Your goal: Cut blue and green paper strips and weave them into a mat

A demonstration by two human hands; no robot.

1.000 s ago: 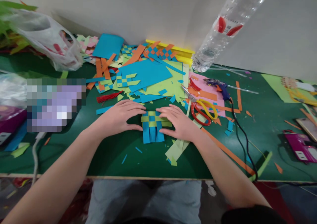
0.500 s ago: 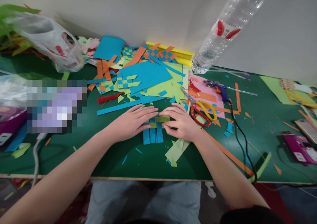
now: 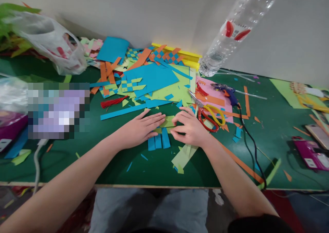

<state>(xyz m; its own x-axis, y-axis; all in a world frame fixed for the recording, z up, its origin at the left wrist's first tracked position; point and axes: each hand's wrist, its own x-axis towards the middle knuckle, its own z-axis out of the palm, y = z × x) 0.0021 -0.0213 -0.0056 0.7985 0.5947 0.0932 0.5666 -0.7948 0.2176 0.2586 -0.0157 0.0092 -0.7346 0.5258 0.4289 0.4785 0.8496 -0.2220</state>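
Between my hands lies a small weave of blue paper strips (image 3: 158, 142) crossed by green ones, its blue ends hanging toward the table's front edge. My left hand (image 3: 136, 130) rests flat with fingers stretched over the left side of the weave. My right hand (image 3: 190, 127) is curled, thumb and fingers pinched at the right end of a green paper strip (image 3: 167, 121). Part of the weave is hidden under my left fingers. Just right of my right hand are scissors (image 3: 211, 116) with red and yellow handles.
Blue sheets (image 3: 151, 78), green paper and woven scraps cover the back of the green table. A glue gun (image 3: 230, 94) with a black cord lies at the right. Behind it a clear plastic bottle (image 3: 218, 51) leans. A purple phone-like thing (image 3: 61, 113), blurred out, stands left.
My left fingers have shifted slightly off the weave, showing more of the green strip. My right fingers have closed into a tighter pinch at its right end.
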